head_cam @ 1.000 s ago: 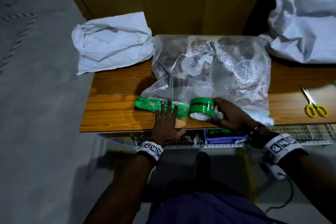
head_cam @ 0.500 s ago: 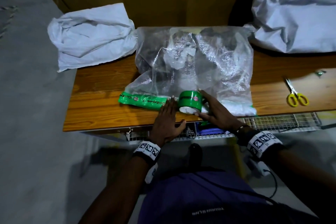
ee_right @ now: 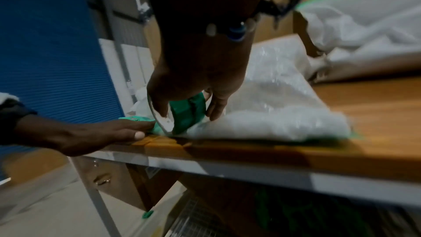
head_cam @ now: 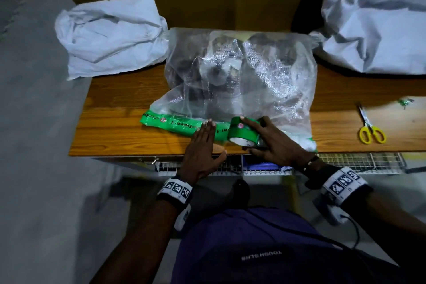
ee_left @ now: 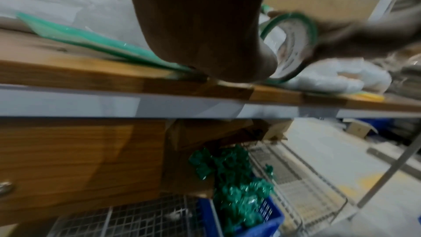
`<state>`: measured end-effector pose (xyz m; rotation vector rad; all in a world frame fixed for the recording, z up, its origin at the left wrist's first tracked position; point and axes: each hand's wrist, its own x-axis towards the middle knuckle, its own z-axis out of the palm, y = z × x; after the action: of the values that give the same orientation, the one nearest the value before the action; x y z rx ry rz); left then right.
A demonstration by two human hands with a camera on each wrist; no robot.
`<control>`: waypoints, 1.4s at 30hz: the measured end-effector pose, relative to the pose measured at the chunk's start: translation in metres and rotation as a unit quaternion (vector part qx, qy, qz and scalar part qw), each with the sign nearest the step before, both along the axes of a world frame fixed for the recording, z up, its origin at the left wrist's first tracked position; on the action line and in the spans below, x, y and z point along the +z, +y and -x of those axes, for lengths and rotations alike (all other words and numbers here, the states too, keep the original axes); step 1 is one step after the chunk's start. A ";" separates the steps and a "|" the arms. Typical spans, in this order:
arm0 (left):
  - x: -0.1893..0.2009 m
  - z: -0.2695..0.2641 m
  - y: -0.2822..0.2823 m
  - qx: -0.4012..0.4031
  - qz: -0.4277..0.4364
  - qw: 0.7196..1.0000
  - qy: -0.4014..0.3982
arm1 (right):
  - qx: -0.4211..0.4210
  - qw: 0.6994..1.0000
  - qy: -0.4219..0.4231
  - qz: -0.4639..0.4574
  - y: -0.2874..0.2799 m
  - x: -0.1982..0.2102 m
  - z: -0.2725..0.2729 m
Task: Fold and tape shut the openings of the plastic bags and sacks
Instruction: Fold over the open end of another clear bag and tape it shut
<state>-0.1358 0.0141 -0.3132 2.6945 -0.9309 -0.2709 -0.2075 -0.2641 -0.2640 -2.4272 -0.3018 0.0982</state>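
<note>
Green tape (head_cam: 184,125) crosses the clear bag's (head_cam: 239,80) folded mouth at frame centre; the left hand (head_cam: 202,145) lies flat, fingers together, pinning it while the right hand (head_cam: 274,143) grips the tape roll (head_cam: 244,132), likely to draw more out.

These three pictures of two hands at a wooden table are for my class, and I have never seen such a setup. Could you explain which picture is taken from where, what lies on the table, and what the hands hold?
No machine here: a person works with bare hands and wears three cameras. The wide picture comes from the head, looking down. The other two come from the wrists, each looking along its hand.

On the brown wooden table lies a clear plastic bag with dark contents, its near edge folded and partly covered by a strip of green printed tape. A crumpled white sack lies at the left, another white sack at the right, and yellow-handled scissors lie beside the bag.

The left hand presses flat on the strip. The fingers of the right hand grip the green tape roll.
</note>
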 end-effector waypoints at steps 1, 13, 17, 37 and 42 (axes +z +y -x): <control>0.002 0.003 -0.003 0.006 0.005 1.000 -0.003 | -0.011 1.000 0.005 -0.018 0.003 -0.007 0.000; -0.001 0.012 -0.023 -0.033 0.017 0.999 0.022 | 0.018 0.988 -0.014 0.151 -0.031 0.020 0.002; 0.000 0.014 -0.029 -0.015 0.007 1.000 0.020 | 0.002 0.989 -0.031 0.144 -0.053 0.028 0.023; -0.003 0.036 -0.071 -0.013 0.018 1.000 -0.020 | -0.050 0.998 -0.026 0.034 -0.090 0.011 0.048; 0.005 0.047 -0.104 -0.042 0.061 0.997 -0.013 | -0.071 0.996 -0.034 -0.049 -0.076 -0.020 0.060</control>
<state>-0.1832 -0.0902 -0.3084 2.5571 -1.0363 -0.1907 -0.2675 -0.3406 -0.2837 -2.3496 -0.1605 -0.0601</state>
